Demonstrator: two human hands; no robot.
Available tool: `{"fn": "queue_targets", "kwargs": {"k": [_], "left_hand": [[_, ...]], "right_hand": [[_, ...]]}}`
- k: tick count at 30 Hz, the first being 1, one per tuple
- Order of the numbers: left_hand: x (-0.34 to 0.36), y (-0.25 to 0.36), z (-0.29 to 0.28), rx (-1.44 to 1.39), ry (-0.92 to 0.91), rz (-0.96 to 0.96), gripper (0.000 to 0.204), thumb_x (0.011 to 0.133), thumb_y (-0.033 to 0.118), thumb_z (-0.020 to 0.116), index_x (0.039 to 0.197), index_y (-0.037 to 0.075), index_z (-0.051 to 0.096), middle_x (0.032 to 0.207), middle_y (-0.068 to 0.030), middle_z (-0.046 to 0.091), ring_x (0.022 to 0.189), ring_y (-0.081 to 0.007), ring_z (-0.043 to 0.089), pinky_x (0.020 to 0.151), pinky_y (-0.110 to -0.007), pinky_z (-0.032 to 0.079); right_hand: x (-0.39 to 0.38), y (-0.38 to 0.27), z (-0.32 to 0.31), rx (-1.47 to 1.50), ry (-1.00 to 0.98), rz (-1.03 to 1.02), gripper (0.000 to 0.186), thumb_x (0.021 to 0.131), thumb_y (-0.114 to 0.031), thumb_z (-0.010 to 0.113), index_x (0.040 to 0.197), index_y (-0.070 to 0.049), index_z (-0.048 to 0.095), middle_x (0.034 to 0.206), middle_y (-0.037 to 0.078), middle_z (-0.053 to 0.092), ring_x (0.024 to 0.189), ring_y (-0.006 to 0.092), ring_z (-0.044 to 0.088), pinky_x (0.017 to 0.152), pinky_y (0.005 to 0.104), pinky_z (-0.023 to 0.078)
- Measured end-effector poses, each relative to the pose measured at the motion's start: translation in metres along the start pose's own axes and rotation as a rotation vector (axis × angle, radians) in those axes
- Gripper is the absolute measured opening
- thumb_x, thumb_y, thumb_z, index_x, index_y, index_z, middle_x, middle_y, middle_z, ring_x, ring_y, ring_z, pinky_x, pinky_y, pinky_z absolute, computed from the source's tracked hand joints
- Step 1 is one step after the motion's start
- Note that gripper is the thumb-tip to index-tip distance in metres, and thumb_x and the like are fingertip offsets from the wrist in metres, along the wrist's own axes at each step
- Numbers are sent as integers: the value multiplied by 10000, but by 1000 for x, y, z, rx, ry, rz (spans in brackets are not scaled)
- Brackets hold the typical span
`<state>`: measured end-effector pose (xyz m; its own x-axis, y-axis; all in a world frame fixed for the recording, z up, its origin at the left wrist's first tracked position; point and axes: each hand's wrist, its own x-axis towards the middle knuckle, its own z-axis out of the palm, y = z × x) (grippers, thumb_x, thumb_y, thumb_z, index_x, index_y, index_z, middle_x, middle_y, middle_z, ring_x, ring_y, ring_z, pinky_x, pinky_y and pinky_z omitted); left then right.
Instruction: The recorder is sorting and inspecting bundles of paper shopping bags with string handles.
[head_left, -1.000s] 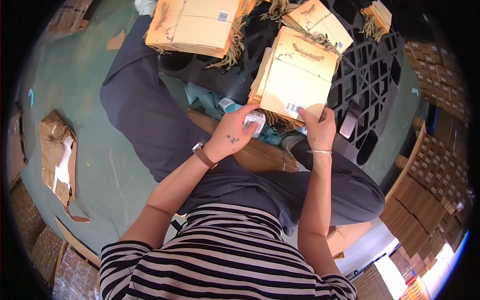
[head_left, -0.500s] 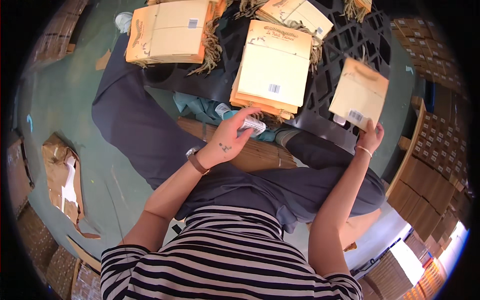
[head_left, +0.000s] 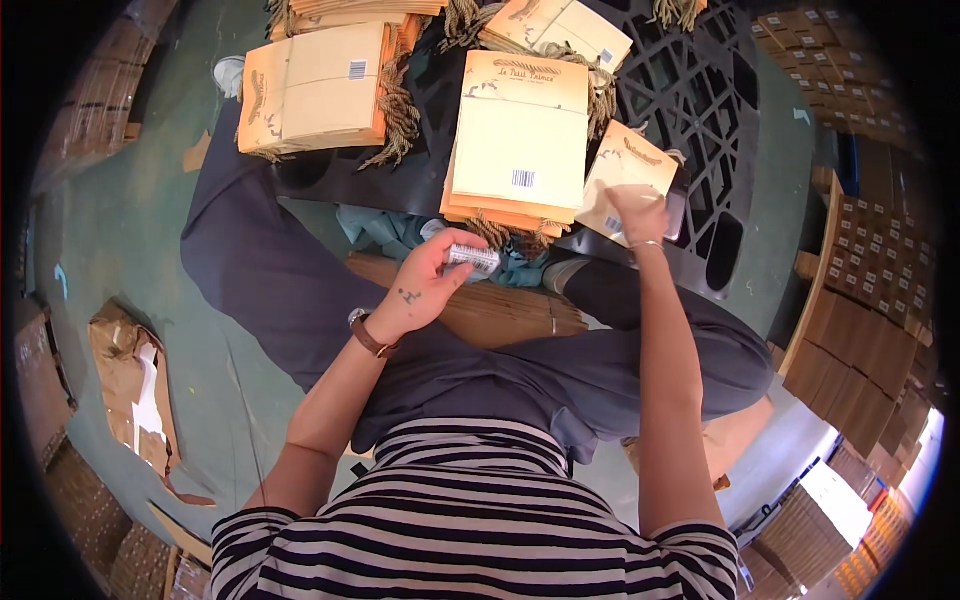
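Observation:
My left hand is closed around a small white roll of barcode labels, held over my lap just short of the middle stack. My right hand lies over the lower part of a single cream-and-orange paper bag. Motion smears its fingers, so their grip is unclear. That bag is slightly tilted beside a stack of flat paper bags with brown rope handles. A barcode label sits low on the stack's top bag, and another shows on the single bag near my right hand.
A black plastic pallet carries the bags. Further tied stacks stand at left and back. Crumpled teal wrapping and flat cardboard lie below its near edge. Torn brown paper lies on the floor; stacked cartons line the right.
My right hand has brought the single bag leftward, close beside the middle stack. My left hand has drawn back slightly left with the label roll. The whole view has shifted a little.

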<state>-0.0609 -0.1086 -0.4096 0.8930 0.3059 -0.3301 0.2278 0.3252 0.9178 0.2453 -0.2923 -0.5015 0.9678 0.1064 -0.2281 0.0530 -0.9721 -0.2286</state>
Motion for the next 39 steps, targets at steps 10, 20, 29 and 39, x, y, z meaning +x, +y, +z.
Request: {"fn": "queue_targets", "kwargs": {"k": [10, 20, 29, 39], "left_hand": [[1, -11, 10, 62, -43, -15, 349, 832, -100, 444, 1148, 31, 510, 1088, -73, 569, 921, -119, 547, 817, -210, 426], [5, 8, 16, -127, 32, -43, 272, 869, -52, 478, 1129, 15, 517, 1053, -79, 591, 880, -110, 561, 800, -204, 435], [6, 7, 10, 62, 239, -8, 78, 883, 59, 544, 868, 1, 593, 737, -21, 605, 627, -76, 501, 585, -192, 392], [10, -6, -9, 117, 369, 92, 118, 833, 109, 595, 770, 9, 596, 620, -26, 554, 526, -106, 415, 503, -232, 335]], "right_hand": [[-14, -43, 22, -251, -258, -81, 1182, 583, -584, 729, 1415, -38, 92, 1390, 370, 109, 1306, 479, 127, 976, 554, 302], [6, -21, 2, -188, -276, -12, 986, 650, -487, 709, 1383, -69, 199, 1373, 310, 187, 1257, 431, 238, 953, 513, 346], [-174, -102, -82, 844, -520, -556, 143, 755, -19, 656, 891, -8, 615, 765, 43, 603, 659, 102, 518, 612, 216, 430], [-101, -122, -60, 733, -624, -300, 118, 794, -67, 644, 824, 29, 584, 638, 71, 592, 522, 96, 506, 497, 178, 411]]}}
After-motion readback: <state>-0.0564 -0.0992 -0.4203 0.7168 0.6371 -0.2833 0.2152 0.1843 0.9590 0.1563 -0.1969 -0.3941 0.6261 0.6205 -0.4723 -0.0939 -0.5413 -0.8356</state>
